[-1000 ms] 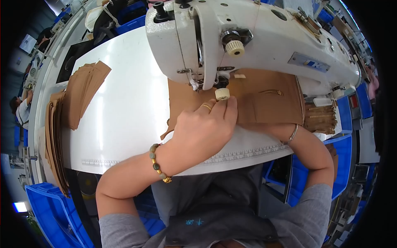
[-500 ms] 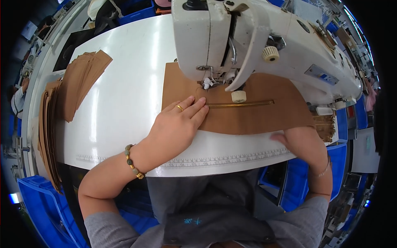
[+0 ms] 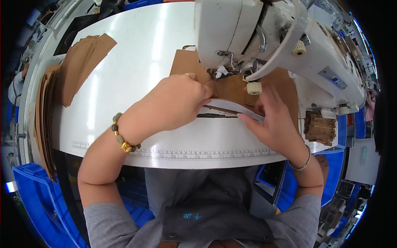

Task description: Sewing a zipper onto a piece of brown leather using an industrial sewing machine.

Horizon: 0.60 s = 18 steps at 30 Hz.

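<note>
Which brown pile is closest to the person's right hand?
The short pile, to the right of the right hand. The fanned pile and long pile are far left.

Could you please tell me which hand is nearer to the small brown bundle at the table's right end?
The right hand. It is left of the bundle, at the brown piece; the left hand is farther left, at that piece too.

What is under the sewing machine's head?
A brown panel, visible beside and in front of the sewing machine's head. The head hides part of it; the left hand and right hand cover parts nearer the person.
</note>
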### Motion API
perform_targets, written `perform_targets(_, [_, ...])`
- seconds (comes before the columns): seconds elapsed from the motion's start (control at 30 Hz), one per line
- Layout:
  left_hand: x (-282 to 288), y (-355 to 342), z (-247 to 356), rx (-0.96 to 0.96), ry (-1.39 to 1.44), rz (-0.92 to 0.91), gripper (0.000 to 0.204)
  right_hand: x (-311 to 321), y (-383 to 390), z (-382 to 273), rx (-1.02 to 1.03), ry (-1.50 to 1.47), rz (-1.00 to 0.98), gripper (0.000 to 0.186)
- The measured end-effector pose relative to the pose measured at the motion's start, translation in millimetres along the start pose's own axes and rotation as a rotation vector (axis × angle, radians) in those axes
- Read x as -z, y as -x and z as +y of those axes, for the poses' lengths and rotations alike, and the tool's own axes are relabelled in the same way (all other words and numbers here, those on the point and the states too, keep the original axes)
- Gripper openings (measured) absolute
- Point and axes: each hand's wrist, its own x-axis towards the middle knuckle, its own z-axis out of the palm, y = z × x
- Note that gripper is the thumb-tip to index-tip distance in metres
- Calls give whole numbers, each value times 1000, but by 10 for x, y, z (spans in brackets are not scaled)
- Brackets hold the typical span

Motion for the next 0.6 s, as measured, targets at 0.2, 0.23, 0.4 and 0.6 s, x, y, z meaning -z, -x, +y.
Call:
perform_targets(0.2, [-373,246,109,-171,-351,281,36,-353,60,154,388,414,-30,64])
perform_targets(0.23, [-425,293,126,-166,-410,329,39,-375,37,206,431,445,-7,65])
perform_targets(0.4, [-585,735,165,-184,-316,480,44,-233,-84,310,360,350,-61,66])
perform_targets(0.6, [-612,1155,112,-387,-345,356,54,-349,-260,105,349,400,-83,50])
